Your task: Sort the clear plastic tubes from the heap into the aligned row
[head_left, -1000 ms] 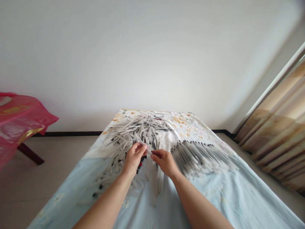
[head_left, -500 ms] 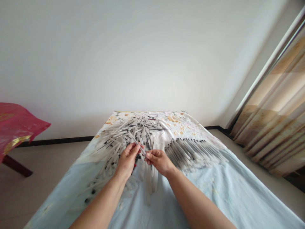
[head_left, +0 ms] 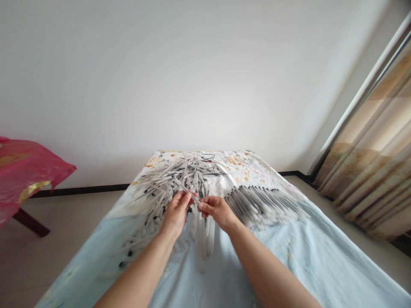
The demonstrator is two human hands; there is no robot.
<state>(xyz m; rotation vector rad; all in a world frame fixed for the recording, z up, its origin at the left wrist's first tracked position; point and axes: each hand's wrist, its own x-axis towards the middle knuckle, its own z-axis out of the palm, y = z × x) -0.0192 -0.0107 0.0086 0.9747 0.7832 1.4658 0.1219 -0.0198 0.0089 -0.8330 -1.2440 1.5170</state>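
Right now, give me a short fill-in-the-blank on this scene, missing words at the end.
1. The left hand grips a slim pale tube, whose lower end in the picture is at the fingers of the ____ hand.
2. Of the tidy row and the loose pile, the one nearer the curtain is the ____.
3. The plastic bag shows at the ____ edge of the picture.

Missing words: right; tidy row; left

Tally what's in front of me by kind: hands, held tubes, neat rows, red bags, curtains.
Left hand and right hand: 2
Held white tube: 1
Neat row of dark-ended tubes: 1
Red bag: 1
Curtain: 1
Total: 6
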